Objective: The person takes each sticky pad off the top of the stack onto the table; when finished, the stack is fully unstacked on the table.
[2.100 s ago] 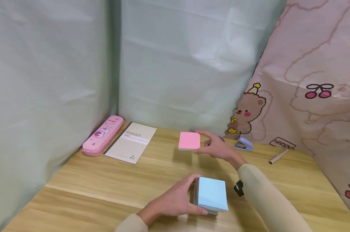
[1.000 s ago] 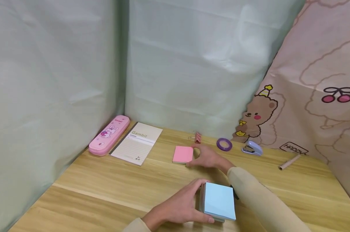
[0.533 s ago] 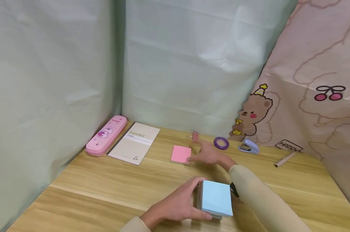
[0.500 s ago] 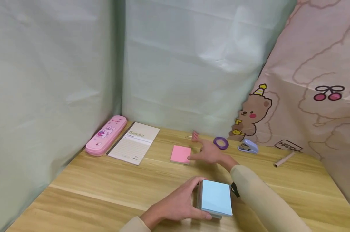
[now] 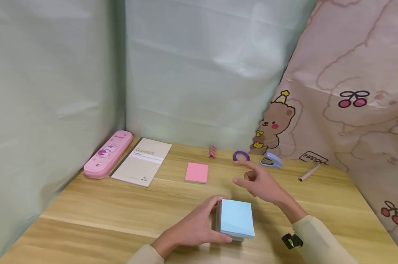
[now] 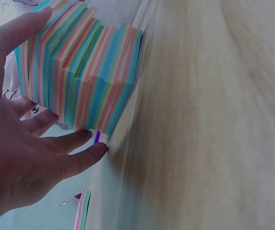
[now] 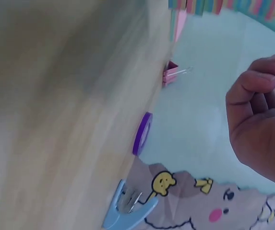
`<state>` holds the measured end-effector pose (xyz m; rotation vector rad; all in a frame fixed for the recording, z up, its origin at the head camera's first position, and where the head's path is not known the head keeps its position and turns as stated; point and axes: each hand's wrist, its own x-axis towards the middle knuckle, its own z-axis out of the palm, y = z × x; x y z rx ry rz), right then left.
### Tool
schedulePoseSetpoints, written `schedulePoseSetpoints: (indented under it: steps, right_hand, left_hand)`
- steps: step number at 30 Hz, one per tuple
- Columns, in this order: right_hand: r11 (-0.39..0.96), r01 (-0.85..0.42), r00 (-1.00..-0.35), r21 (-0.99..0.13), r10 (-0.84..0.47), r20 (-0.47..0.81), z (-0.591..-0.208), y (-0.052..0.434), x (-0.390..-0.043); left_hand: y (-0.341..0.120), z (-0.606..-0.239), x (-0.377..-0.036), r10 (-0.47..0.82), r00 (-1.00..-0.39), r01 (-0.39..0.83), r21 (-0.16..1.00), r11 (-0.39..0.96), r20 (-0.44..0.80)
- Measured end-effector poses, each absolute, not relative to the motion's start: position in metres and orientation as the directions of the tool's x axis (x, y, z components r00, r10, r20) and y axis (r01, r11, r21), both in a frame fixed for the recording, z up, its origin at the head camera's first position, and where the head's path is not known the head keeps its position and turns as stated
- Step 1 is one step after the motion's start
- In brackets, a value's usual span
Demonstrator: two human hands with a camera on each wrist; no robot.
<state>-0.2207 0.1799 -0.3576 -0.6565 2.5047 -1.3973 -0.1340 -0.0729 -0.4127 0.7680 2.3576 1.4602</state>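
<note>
My left hand [image 5: 199, 223] grips a tall stack of sticky note pads [image 5: 236, 217] with a light blue sheet on top, thumb on the near side and fingers round the far side. In the left wrist view the stack's layered edges [image 6: 79, 67] show pink, yellow, green and blue stripes, slightly out of line. My right hand [image 5: 260, 181] is raised above the table beyond the stack and holds nothing. Its index finger and thumb reach out apart while the other fingers curl in. A thin pink sticky note pad [image 5: 196, 172] lies flat on the table, left of the right hand.
Along the back stand a pink binder clip [image 5: 212, 152], a purple tape roll [image 5: 241, 156] and a light blue stapler [image 5: 271, 160]. A pen [image 5: 309, 172] lies at the right. At the left are a notebook [image 5: 141, 161] and a pink pencil case [image 5: 108, 154]. Cloth walls enclose the table [image 5: 126, 216].
The right hand lowered the pink pad onto the table, let go, and drew back to the right. The left hand kept its grip on the stack. The head view shifted slightly.
</note>
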Motion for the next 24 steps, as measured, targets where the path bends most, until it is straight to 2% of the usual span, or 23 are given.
schedulePoseSetpoints:
  steps: [11, 24]
  right_hand:
    - [0.285, -0.334, -0.801, -0.898, -0.588, 0.111, -0.373, 0.212, -0.152]
    - [0.264, -0.307, -0.772, -0.914, -0.631, 0.078, -0.384, 0.212, -0.135]
  left_hand:
    - [-0.072, -0.412, -0.132, 0.543, -0.839, 0.289, 0.876, 0.385, 0.038]
    - [-0.072, -0.416, -0.134, 0.558, -0.827, 0.306, 0.886, 0.348, 0.066]
